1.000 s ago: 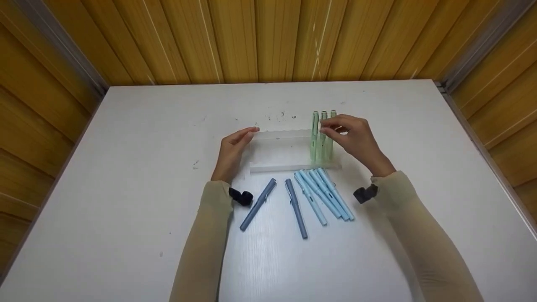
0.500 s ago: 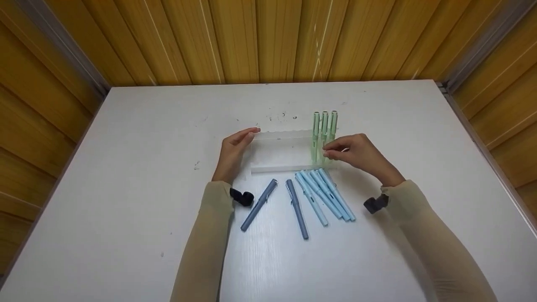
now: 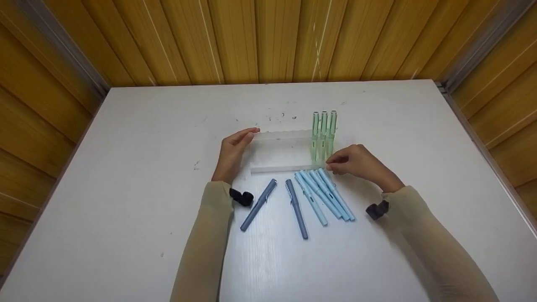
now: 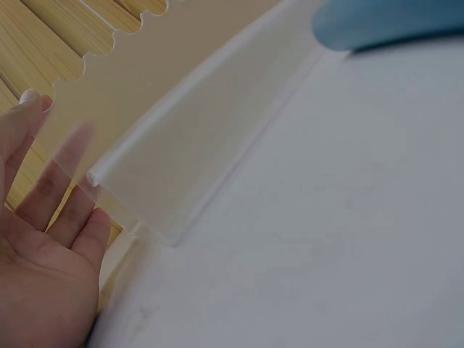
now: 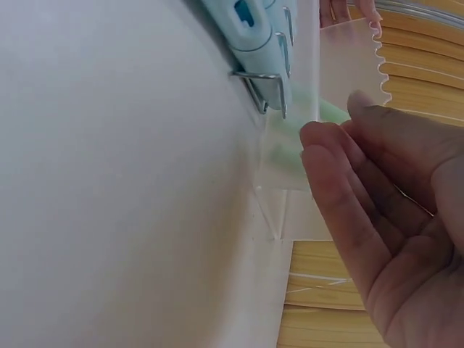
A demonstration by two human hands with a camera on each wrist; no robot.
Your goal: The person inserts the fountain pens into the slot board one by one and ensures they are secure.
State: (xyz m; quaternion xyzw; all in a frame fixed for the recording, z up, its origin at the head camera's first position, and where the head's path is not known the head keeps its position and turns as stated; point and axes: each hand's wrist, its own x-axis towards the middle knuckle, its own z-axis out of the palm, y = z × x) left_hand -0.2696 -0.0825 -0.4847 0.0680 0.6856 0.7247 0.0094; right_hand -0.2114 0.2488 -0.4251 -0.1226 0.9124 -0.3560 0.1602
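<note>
A clear plastic pen rack (image 3: 277, 168) with a scalloped back edge stands mid-table. My left hand (image 3: 235, 151) grips its left end, thumb and fingers around the clear panel in the left wrist view. Three light green capped pens (image 3: 323, 130) stand upright at the rack's right end. My right hand (image 3: 356, 162) is at the rack's front right corner, below the green pens, fingers loosely curved with fingertips right at the front lip. Several light blue pens (image 3: 319, 197) lie just in front of the rack. In the right wrist view their clipped ends (image 5: 254, 51) are near the fingers.
Two dark blue-grey pens (image 3: 259, 205) lie on the white table (image 3: 126, 188), left of the light blue ones. Wooden-look panels (image 3: 272, 42) rise behind the table and at both sides. A small black camera (image 3: 377, 209) is worn on each wrist.
My right hand has come away from the upper part of the green pens and moved down to the rack's front lip. The left hand and the pens have stayed put.
</note>
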